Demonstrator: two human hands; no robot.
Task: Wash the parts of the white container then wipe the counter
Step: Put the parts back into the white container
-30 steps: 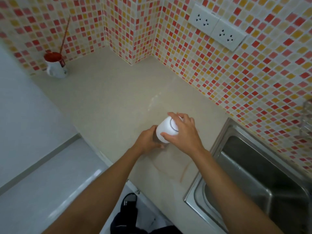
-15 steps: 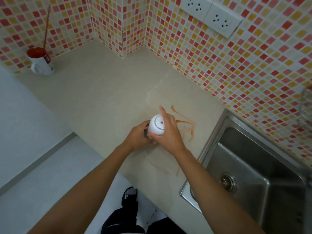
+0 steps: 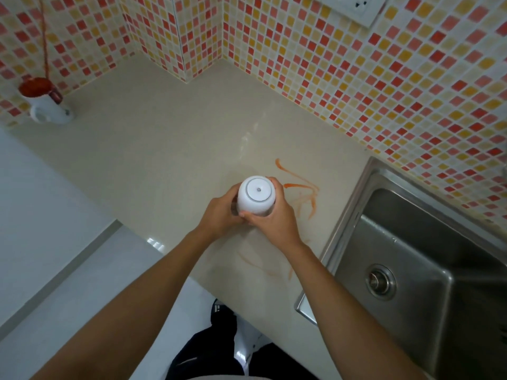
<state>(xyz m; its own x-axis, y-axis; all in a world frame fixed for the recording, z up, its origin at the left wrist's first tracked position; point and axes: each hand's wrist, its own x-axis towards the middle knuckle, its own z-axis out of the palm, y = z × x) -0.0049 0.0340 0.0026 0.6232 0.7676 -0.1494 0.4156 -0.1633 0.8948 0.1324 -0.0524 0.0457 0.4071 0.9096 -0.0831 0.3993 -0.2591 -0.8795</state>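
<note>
**Both hands on the white container, over the stained worktop**

Head view:
- White container (image 3: 255, 195) is near the middle of the beige worktop (image 3: 153, 160), left of the sink. Its round face with a grey ring and a small centre dot points up at the camera. Can't tell if its lower end touches the worktop; the hands hide that.
- Left hand (image 3: 219, 215): grip closed round the container's left side, fingers wrapped behind it.
- Right hand (image 3: 274, 218): grip closed round the right side, thumb across the near edge, fingertips showing at the far top edge.
- The two hands touch each other at the near side of the container.
- Orange-red sauce streaks (image 3: 301, 190) lie on the worktop just right of the container, between it and the sink. Fainter smears (image 3: 263, 267) are nearer the front edge, under the right forearm.
- Steel sink (image 3: 411, 242) at right, with its drain (image 3: 380, 281) in the basin floor.
- White mug (image 3: 48, 108) in the far left corner against the tiles, red stuff at its top, with a thin stick (image 3: 44, 39) standing up out of it.
- Wall socket (image 3: 354, 6) at the top edge on the mosaic tiles.
</note>
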